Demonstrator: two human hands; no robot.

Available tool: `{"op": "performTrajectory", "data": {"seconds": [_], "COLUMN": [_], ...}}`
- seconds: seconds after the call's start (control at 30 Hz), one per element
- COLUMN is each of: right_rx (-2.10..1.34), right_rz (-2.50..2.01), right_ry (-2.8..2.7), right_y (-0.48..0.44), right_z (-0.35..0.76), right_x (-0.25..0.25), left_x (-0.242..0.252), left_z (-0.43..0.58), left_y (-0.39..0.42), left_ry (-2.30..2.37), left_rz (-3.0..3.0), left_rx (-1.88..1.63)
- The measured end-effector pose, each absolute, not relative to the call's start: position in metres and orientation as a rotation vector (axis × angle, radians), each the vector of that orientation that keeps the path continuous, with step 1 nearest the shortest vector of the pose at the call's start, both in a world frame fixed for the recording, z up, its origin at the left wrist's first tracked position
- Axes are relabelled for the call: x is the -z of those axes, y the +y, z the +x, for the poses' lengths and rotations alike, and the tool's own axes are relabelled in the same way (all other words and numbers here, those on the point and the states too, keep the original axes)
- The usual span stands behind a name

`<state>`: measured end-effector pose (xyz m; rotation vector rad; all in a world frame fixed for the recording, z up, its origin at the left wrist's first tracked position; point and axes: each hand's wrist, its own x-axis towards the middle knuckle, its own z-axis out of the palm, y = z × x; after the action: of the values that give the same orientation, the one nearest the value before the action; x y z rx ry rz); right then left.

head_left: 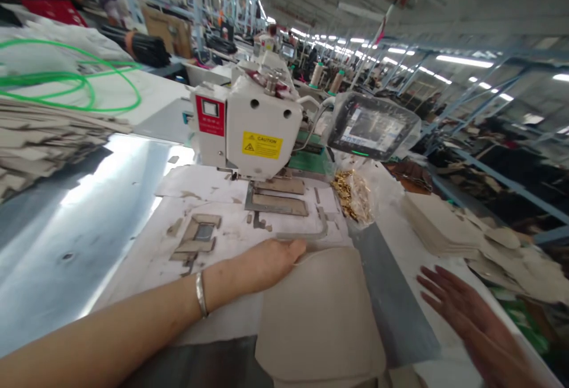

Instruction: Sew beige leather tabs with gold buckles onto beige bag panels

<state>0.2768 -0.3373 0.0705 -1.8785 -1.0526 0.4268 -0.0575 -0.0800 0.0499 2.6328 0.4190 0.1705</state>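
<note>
Beige panel [322, 317] is lying at the near middle of the worktop, in front of the sewing machine [262, 127], its far end reaching the white sheet [142, 269]. Another edge is showing below its near end; cannot tell whether separate layers are lying underneath. Left hand [273, 263] is holding the panel's far left corner from the left side, probably to be steadying it while leaving most of the face uncovered. The metal frame [278, 198] is sitting farther off beneath the machine head, apart from the panel. A pile of beige pieces [440, 225] is standing to the right, presumably for easy reach, and a clear bag of gold-coloured parts [355, 195] is resting between pile and machine. Fingers: left thumb is pressing at the panel's edge, the hand clamping on that corner; the other left fingertips are hiding from view, so their exact contact is remaining unclear. Right hand [462, 311] is hovering right of the panel, blurring slightly, its fingers extending and spreading a little apart, apparently holding nothing.
</note>
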Motion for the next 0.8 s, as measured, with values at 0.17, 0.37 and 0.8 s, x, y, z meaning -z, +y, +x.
{"op": "performTrajectory", "data": {"seconds": [0.17,0.37,0.8], "right_rx": [-0.806,-1.074,-0.955], "right_rz": [-1.714,-1.731,-1.924], "right_ry": [-0.994,-0.931,-0.738], "right_y": [-0.246,-0.22,-0.146], "right_z": [0.19,0.168,0.19], "right_x": [-0.033,-0.033,-0.052], "left_x": [-0.043,-0.041,-0.044], "left_z": [-0.061,-0.054,-0.067], "left_y": [-0.077,-0.078,-0.109], "left_ry": [0.615,0.864,0.762], "left_rz": [2.51,2.413,3.065], "left_rx": [-0.153,-0.234,-0.618]}}
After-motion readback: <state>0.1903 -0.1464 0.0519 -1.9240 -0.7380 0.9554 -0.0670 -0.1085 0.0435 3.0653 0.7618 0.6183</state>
